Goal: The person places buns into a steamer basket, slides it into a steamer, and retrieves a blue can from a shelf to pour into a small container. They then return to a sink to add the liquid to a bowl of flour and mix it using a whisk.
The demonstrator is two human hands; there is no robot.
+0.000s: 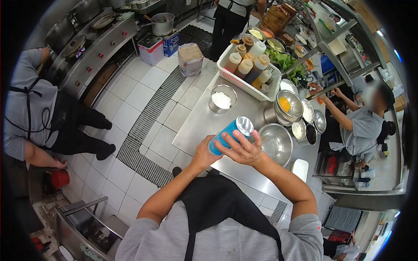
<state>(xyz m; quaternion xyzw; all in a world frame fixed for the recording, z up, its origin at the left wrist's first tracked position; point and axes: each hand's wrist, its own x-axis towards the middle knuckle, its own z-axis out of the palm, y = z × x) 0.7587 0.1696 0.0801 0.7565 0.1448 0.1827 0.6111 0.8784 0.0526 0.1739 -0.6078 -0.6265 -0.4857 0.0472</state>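
Both of my hands hold a blue can with a shiny silver end, tilted above the steel table. My left hand is wrapped around its lower part. Across its side lie the fingers of my right hand, close to the silver end. Just right of the can stands a wide steel bowl with some wet residue inside. Beyond the can is a small steel bowl holding something white. Another steel bowl contains orange-yellow egg yolk.
A white basket of squeeze bottles sits at the far end, beside leafy greens. Small containers line the right side, with a white tray nearer. Co-workers stand left, right and beyond the table.
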